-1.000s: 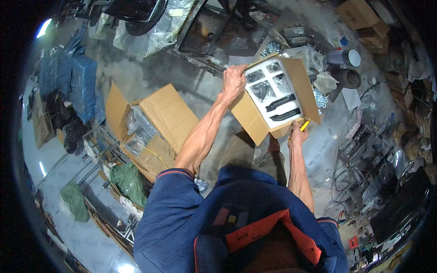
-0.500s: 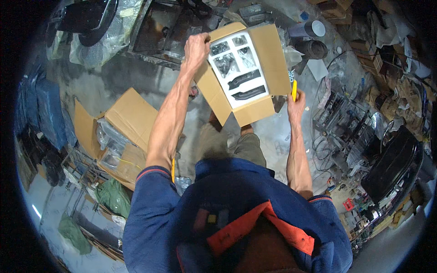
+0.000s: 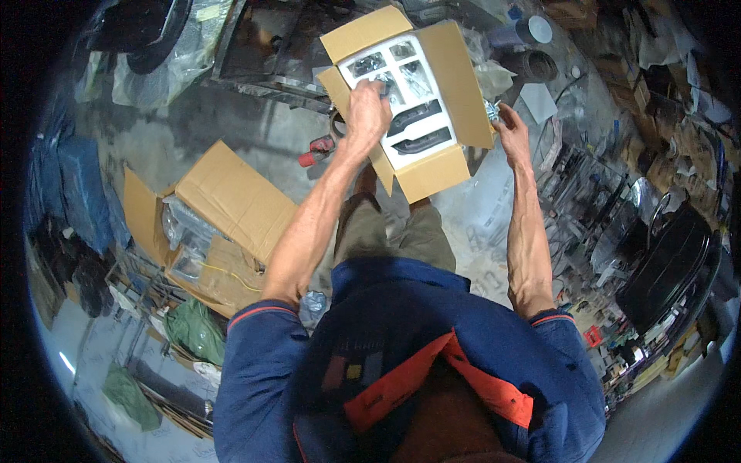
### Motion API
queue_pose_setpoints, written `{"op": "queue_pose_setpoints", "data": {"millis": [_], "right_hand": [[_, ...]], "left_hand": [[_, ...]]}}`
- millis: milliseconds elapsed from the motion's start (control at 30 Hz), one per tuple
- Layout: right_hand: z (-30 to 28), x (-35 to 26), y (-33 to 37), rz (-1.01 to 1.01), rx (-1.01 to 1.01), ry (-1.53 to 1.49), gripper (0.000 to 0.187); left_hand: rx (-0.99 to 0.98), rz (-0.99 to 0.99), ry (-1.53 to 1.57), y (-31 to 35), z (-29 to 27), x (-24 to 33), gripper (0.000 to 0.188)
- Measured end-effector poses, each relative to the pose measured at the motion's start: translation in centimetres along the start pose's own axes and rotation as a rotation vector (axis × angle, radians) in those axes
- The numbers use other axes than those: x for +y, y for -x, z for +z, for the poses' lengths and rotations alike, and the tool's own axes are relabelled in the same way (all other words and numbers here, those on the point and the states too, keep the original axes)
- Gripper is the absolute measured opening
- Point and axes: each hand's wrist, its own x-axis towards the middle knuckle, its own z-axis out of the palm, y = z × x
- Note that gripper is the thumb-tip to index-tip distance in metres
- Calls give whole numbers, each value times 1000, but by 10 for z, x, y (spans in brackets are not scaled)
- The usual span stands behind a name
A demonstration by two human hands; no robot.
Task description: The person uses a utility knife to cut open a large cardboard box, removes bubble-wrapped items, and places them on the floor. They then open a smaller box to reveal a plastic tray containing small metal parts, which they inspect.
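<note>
Brown cardboard box with white moulded insert now lies under the left hand, which has moved onto it, fingers pressing; the right hand grips its right flap.

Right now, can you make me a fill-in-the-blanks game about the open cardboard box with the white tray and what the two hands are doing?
1. The left hand rests on the white moulded ____ inside the open brown cardboard box.
2. The right hand is at the box's ____ edge.
3. The two long dark parts in the white insert are coloured ____.

Missing words: tray; right; black
</note>
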Motion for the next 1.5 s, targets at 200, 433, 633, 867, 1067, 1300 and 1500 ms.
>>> {"op": "queue_pose_setpoints", "data": {"millis": [200,433,633,867,1067,1300,1500], "right_hand": [[20,-44,44,-211,402,218,29],[68,-76,123,-245,38,107,23],[78,-60,141,-50,-156,69,24],[71,-42,112,-13,-132,119,29],[92,-68,78,49,-262,71,29],[208,-111,45,164,-234,351,48],[237,-103,35,151,-137,416,47]], "left_hand": [[362,-26,26,10,46,-5,43],[446,-392,-104,-51,52,-16,32],[512,-277,-112,-63,42,-21,15],[416,-194,337,-44,19,-20,14],[283,-223,568,-27,-20,-3,15],[302,-433,894,18,-17,8,25],[200,-528,1133,18,-25,14,27]]}}
